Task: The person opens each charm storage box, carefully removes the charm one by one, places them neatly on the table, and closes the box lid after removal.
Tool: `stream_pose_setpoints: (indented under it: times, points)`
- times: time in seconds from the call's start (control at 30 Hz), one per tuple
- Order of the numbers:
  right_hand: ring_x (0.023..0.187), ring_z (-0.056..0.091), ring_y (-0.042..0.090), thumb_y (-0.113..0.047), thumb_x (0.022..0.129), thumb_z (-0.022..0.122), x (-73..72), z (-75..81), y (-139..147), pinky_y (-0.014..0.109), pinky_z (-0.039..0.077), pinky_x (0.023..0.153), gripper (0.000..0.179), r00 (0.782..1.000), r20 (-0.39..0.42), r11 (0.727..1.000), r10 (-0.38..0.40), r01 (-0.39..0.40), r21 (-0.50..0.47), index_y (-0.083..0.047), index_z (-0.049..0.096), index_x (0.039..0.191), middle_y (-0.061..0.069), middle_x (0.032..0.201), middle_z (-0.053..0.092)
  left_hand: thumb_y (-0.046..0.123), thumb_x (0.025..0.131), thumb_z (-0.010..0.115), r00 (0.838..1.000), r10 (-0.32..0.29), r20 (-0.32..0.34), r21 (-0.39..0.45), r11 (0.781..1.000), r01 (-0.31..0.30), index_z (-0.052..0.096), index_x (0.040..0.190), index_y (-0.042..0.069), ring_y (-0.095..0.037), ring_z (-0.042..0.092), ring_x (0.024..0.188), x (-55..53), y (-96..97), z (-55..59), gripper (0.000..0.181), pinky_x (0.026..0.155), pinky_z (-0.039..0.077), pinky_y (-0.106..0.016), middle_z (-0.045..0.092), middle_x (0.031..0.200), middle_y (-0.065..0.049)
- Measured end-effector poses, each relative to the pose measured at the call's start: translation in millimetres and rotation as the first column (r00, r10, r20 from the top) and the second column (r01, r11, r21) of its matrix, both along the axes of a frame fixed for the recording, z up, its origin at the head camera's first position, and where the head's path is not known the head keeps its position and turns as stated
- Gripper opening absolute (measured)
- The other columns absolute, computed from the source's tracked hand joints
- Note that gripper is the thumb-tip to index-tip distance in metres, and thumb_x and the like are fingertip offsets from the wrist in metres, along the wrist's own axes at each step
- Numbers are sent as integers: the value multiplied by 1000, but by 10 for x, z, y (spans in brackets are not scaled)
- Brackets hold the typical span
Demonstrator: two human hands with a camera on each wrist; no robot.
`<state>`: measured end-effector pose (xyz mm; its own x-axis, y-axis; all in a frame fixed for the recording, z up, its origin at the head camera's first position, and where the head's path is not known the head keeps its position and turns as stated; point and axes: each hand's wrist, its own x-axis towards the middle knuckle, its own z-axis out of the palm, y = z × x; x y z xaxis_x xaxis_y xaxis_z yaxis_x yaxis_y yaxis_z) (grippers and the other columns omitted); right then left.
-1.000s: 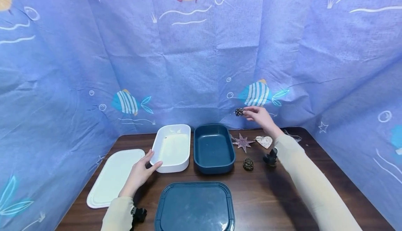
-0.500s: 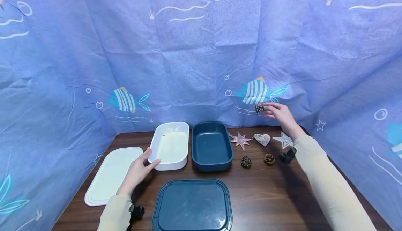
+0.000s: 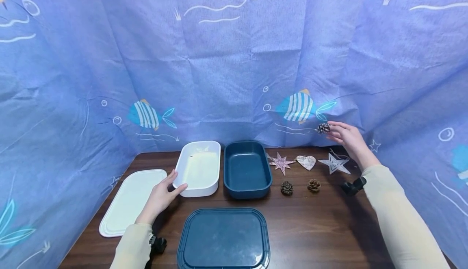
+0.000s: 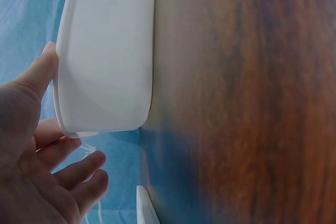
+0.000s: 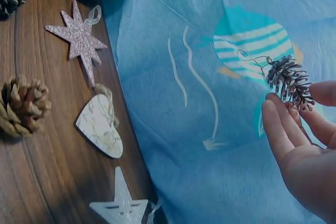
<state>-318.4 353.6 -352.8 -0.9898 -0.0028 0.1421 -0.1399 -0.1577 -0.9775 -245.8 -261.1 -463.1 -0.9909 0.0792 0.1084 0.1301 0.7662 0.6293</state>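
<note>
My right hand [image 3: 349, 139] pinches a white-tipped pine cone [image 3: 323, 128] in the air, above the far right of the table. In the right wrist view a thin wire loop sticks out from this pine cone [image 5: 289, 81]. At the table's left, my left hand [image 3: 161, 196] grips the near-left corner of a white container [image 3: 206, 191], thumb on the near wall and fingers at the left side. The left wrist view has the thumb and index finger against the rim of the white container [image 4: 105, 56], the other fingers loosely bent beside it.
A dark blue container [image 3: 248, 194] stands right of the white one. Its blue lid [image 3: 224, 238] lies in front; a white lid [image 3: 131, 204] lies left. Right of the blue container are a pink star [image 3: 281, 163], a heart [image 3: 306, 162], a white star [image 3: 334, 164] and two pine cones [image 3: 287, 188].
The right hand has moved to the right with the pine cone, away from above the pink star, uncovering the second pine cone and the white star. The left hand has stayed on the white container.
</note>
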Motion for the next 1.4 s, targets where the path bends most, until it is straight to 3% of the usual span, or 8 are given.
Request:
stream_pose_setpoints:
  times: [0.17,0.43,0.63,0.87,1.03,1.23,1.4]
  points:
    - [85,73,11,-7,104,54,75,-30,131,23,59,80,21,999,-35,997,33,-36,-67,-16,72,101,-4,96,75,68,91,59,1000,0,7,-2,1000,0,31,156,1,-44,23,148,-19,5,21,98,117,25,-61,24,163,-19]
    - [87,74,15,-2,105,51,223,-106,285,27,60,81,27,995,-69,986,73,-82,-145,-11,76,103,-1,101,75,69,90,58,1000,4,18,-9,1000,-4,31,156,1,-44,24,148,-8,6,15,99,117,25,-60,24,163,-18]
    - [90,72,14,-1,104,51,291,-110,365,27,59,81,27,994,-79,987,74,-84,-137,-11,76,107,-5,107,72,70,90,57,1000,6,18,-15,1000,-6,31,156,1,-44,24,147,-14,-3,9,99,116,25,-61,24,163,-18]
    - [92,66,9,-5,103,53,367,-130,444,26,59,80,24,999,-42,996,16,-20,-84,-15,74,111,-14,119,60,70,91,57,1000,7,16,-18,1000,-7,31,156,1,-44,23,148,-18,2,5,98,117,24,-61,24,164,-18]
    - [93,66,11,-4,103,54,380,-183,507,28,59,81,23,999,-35,991,17,-21,-128,-12,73,112,-17,118,62,69,91,58,1000,8,16,-22,1000,-7,31,156,1,-44,22,148,-9,-9,-6,98,117,24,-61,24,164,-18]
    - [93,67,14,-1,104,50,369,-261,562,35,61,79,23,998,-61,979,28,-40,-198,-5,72,108,-11,124,57,67,92,58,1000,8,-1,-22,1000,-8,31,156,1,-45,23,148,-14,-11,-6,96,116,25,-61,24,163,-18]
    - [92,67,14,-1,105,48,364,-313,591,35,61,79,26,997,-71,973,31,-46,-228,-3,73,102,-7,116,63,67,92,58,1000,12,-10,-27,1000,-13,32,156,1,-44,24,148,-28,-6,-8,96,116,25,-61,25,163,-18]
